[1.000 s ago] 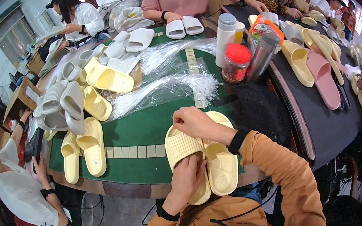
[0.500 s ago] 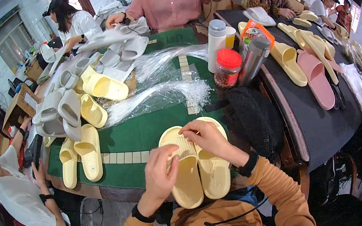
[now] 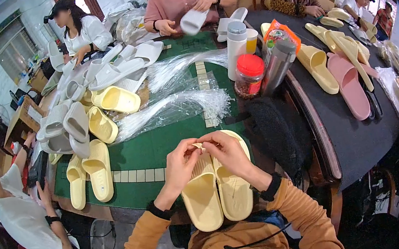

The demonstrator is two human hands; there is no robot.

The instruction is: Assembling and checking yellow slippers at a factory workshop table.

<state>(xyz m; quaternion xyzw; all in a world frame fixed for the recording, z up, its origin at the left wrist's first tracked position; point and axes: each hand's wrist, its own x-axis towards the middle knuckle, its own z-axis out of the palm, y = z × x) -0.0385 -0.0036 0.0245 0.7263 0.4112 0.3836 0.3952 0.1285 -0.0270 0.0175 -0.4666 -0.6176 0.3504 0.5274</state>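
Head view, looking down: both hands are brought together over a pair of yellow slippers lying side by side at the near edge of the green-topped table, heels toward the wearer. Left hand and right hand have their fingers bent and tips nearly meeting above the left slipper's toe end; I can't tell what, if anything, is pinched there. Toward the left edge I see another yellow pair and piled grey slippers. A red-lidded jar stands by the right edge.
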